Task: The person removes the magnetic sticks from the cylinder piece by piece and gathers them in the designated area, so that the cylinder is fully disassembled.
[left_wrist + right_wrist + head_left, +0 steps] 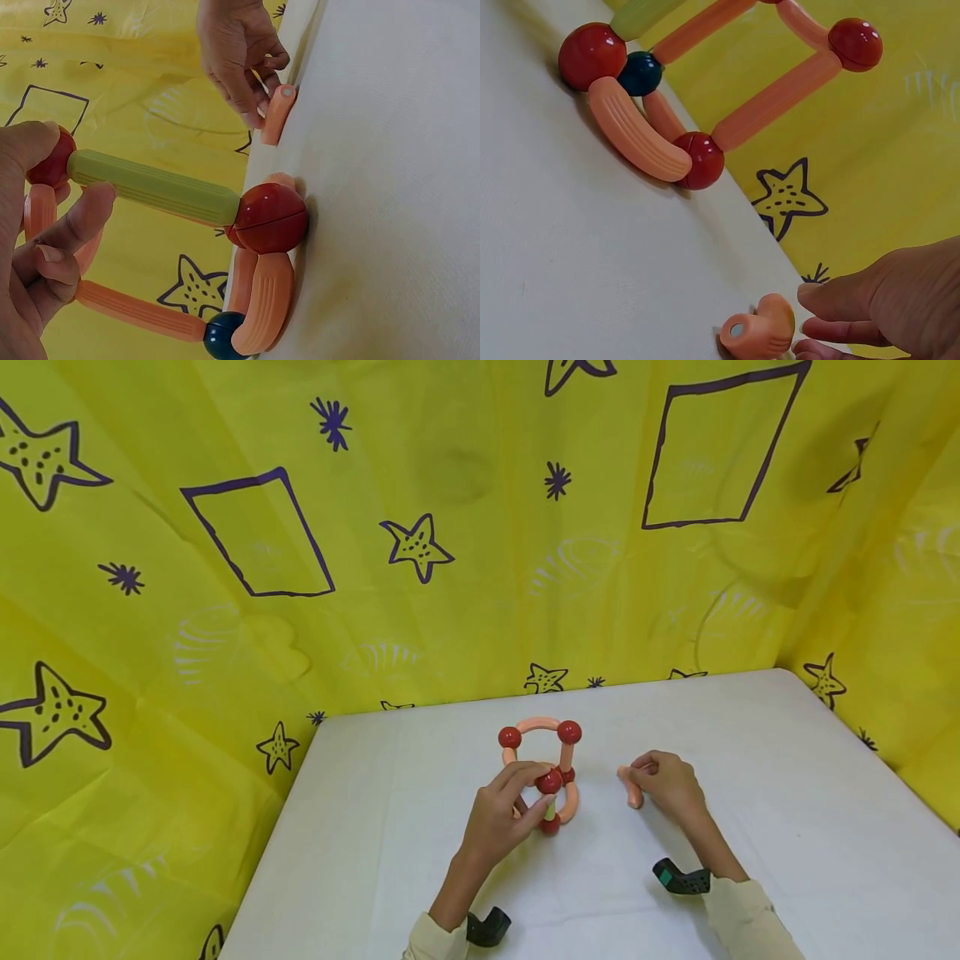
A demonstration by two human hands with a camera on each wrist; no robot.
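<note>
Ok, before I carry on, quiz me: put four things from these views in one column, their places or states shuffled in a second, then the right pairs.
Things:
1. green stick
2. dark blue ball
3. loose orange piece
4. left hand

Places and states:
A. right by the right hand
B. pinching a red ball
C. at the low end of a straight orange stick
D. set between two red balls

Pairs: 1-D, 2-C, 3-A, 4-B.

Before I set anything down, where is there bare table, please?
The white table is bare between its left edge and the left hand, and right of the right hand. Crowded: between the hands, with the toy frame and curved piece.
</note>
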